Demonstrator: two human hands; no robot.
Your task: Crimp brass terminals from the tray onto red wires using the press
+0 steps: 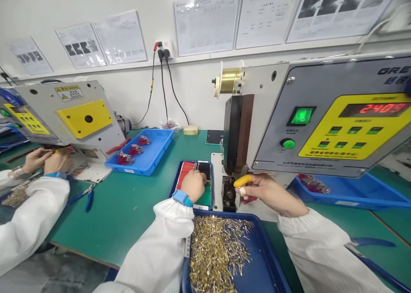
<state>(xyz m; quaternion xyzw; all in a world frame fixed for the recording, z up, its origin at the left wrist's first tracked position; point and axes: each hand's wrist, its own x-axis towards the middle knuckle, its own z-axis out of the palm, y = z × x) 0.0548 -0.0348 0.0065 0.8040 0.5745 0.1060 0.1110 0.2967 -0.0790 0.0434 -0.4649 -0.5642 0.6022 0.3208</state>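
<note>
**Yellow piece point(242, 181) in your right grip point(260, 190); red wires point(184, 174) and black wires point(204, 170) under your left grip point(194, 186)**

You pinch the yellow piece between thumb and fingers, holding it nearly level; it is too blurred to tell its exact form. Your left grip sits over the wires, which lie in neat parallel rows inside a dark blue tray point(192, 164), the red bundle left of the black.

Brass pins point(218, 250): metal, glossy. Dk-blue tray point(268, 252): plastic, smooth. Desk point(105, 216): green, matt. Sleeve point(154, 241): white cloth. Yellow piece point(242, 181): plastic, smooth, approx.
</note>
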